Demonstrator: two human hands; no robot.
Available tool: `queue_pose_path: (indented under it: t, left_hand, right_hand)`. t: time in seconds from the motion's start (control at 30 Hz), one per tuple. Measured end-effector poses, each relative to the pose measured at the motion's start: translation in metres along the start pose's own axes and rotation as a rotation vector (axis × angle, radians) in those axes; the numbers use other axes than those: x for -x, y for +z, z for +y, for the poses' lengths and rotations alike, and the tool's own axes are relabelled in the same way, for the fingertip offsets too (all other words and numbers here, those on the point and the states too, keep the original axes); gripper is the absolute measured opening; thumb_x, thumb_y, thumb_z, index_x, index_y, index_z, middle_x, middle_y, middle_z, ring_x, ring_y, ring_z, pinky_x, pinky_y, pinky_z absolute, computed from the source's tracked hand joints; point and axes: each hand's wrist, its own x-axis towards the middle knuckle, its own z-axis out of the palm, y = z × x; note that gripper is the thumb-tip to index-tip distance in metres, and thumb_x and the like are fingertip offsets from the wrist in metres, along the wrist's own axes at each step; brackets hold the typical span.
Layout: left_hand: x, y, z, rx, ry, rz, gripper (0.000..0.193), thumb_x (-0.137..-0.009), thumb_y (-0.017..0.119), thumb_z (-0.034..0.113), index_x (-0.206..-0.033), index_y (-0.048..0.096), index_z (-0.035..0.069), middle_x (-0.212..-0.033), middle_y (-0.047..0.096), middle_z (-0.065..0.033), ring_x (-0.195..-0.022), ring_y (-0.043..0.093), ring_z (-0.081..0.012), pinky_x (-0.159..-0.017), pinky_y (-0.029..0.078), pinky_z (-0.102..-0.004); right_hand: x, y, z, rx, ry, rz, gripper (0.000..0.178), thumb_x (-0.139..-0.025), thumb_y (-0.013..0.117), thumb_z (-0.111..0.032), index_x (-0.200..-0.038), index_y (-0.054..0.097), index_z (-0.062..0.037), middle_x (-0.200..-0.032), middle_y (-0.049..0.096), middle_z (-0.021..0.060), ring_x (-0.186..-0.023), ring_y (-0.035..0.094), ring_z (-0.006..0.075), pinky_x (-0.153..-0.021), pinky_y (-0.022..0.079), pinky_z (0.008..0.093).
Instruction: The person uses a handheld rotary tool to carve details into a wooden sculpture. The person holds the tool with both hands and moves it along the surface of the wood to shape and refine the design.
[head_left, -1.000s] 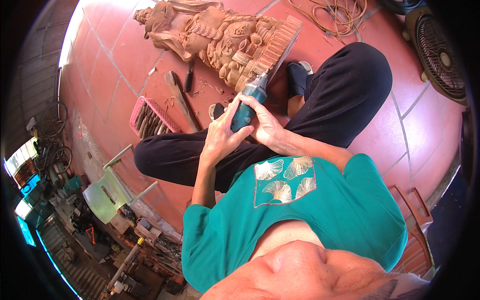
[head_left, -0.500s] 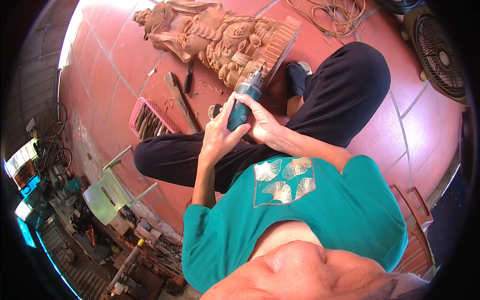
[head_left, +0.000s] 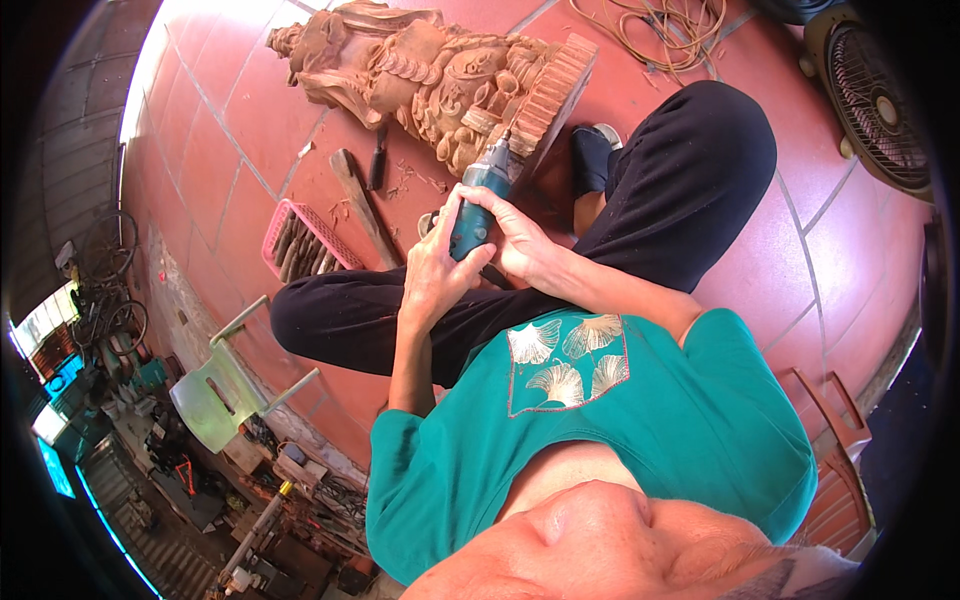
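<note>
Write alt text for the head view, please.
A seated person, left hand and right hand around a teal power tool, holds it to a carved wooden figure lying on red tiles. Nearby sits a pink basket of brown rods.

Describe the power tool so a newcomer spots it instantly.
Find the big brown carved figure lying on the red tiled floor. Near its base, the left hand and right hand hold the power tool. Unlike the brown carving, it is teal with a grey nose.

Matt wooden carving (head_left: 440, 82) (rough), glossy tiles (head_left: 770, 250)
</note>
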Motion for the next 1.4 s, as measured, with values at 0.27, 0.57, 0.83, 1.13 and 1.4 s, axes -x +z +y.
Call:
queue_pose_path:
  t: [0.27, 0.57, 0.83, 1.13, 1.4]
  left_hand:
    - [-0.002, 0.003, -0.008, -0.019, 0.09, 0.01, 0.086, -0.083, 0.077, 0.025, -0.156, 0.037, 0.004, -0.101, 0.069, -0.0217, -0.067, 0.073, -0.0284, -0.068, 0.058, -0.0407]
    - [-0.003, 0.009, -0.022, -0.104, 0.18, 0.002, 0.087, -0.08, 0.082, 0.026, -0.153, 0.042, 0.001, -0.122, 0.067, -0.0276, -0.108, 0.071, -0.0362, -0.091, 0.055, -0.0403]
    - [-0.002, 0.001, -0.013, -0.036, 0.183, -0.086, 0.084, -0.082, 0.079, 0.028, -0.153, 0.042, 0.004, -0.118, 0.068, -0.0281, -0.104, 0.068, -0.0447, -0.088, 0.054, -0.0474]
    - [0.001, -0.004, -0.012, -0.107, 0.322, 0.07, 0.084, -0.083, 0.078, 0.027, -0.155, 0.04, 0.005, -0.095, 0.071, -0.0213, -0.082, 0.072, -0.0329, -0.082, 0.051, -0.045]
    - [0.009, -0.005, -0.02, -0.103, 0.288, 0.054, 0.084, -0.085, 0.076, 0.032, -0.156, 0.038, 0.008, -0.111, 0.071, -0.0248, -0.092, 0.072, -0.0427, -0.078, 0.056, -0.0485]
  right_hand:
    - [0.004, 0.002, -0.001, -0.036, 0.001, -0.031, 0.032, -0.086, 0.084, -0.018, -0.109, 0.064, -0.0091, -0.099, 0.07, 0.0055, -0.091, 0.069, 0.0205, -0.085, 0.06, 0.0409]
    - [0.014, -0.005, -0.002, -0.031, -0.014, -0.049, 0.031, -0.088, 0.082, -0.02, -0.111, 0.063, -0.0104, -0.102, 0.069, 0.0037, -0.095, 0.068, 0.0187, -0.088, 0.057, 0.0384]
    - [0.013, -0.018, 0.003, -0.1, -0.029, -0.081, 0.03, -0.089, 0.08, -0.02, -0.112, 0.065, -0.0075, -0.108, 0.071, 0.0123, -0.104, 0.069, 0.0277, -0.097, 0.057, 0.0449]
    - [0.031, 0.018, 0.001, 0.067, -0.164, -0.069, 0.03, -0.091, 0.078, -0.025, -0.111, 0.065, -0.0061, -0.109, 0.07, 0.0163, -0.109, 0.068, 0.0322, -0.101, 0.055, 0.0494]
    - [0.024, 0.014, 0.012, 0.136, -0.237, -0.149, 0.031, -0.089, 0.079, -0.022, -0.109, 0.065, -0.0037, -0.106, 0.071, 0.0172, -0.105, 0.07, 0.0345, -0.101, 0.056, 0.0493]
